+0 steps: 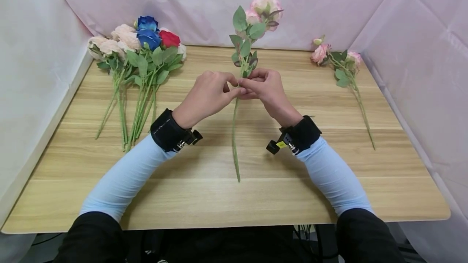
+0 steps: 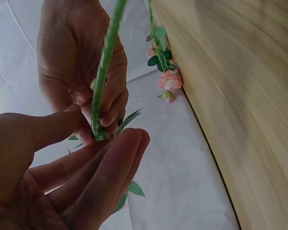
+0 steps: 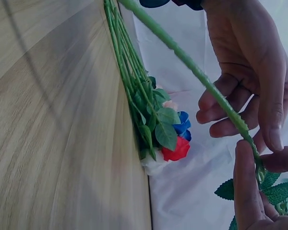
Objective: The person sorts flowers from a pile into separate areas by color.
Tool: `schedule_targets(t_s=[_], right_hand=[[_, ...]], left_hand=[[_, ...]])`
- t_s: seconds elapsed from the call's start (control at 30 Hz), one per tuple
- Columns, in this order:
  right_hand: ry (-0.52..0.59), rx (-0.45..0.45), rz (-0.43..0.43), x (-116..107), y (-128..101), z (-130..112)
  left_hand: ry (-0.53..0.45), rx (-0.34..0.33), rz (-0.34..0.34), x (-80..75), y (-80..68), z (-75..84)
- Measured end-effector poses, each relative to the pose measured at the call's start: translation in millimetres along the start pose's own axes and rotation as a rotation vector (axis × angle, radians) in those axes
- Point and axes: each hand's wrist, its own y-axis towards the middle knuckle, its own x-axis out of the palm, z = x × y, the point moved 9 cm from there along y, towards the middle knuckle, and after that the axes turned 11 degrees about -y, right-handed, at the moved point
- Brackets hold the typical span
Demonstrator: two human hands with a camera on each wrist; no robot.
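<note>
- Both sleeves frame the work: left hand [image 1: 206,95] and right hand [image 1: 266,87] pinch the pink flower stem [image 1: 235,133] below its leaves.
- Judged step: stripping leaves; next needs a firm pull.

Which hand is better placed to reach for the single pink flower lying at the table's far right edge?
Probably the right hand: the pink long-stemmed flower on the table lies on its side. The left hand would need to cross over. Both hands pinch the upright green-stemmed pink flower, so the left's grip could hold it alone.
</note>
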Motion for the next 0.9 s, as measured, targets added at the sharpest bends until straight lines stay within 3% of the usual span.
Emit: schedule_targets(t_s=[0.3,0.57,0.9], right_hand=[[-0.098,0.04,0.009,-25,-1,12],[-0.15,0.074,0.022,-56,-4,18],[-0.151,0.155,0.085,-124,-10,29]], left_hand=[[0.044,0.012,-0.021,2.3,5.4,-7.0],[0.075,-0.046,-0.044,3.3,3.9,-17.2],[0.153,-0.072,-0.023,-5.8,1.1,-26.8]])
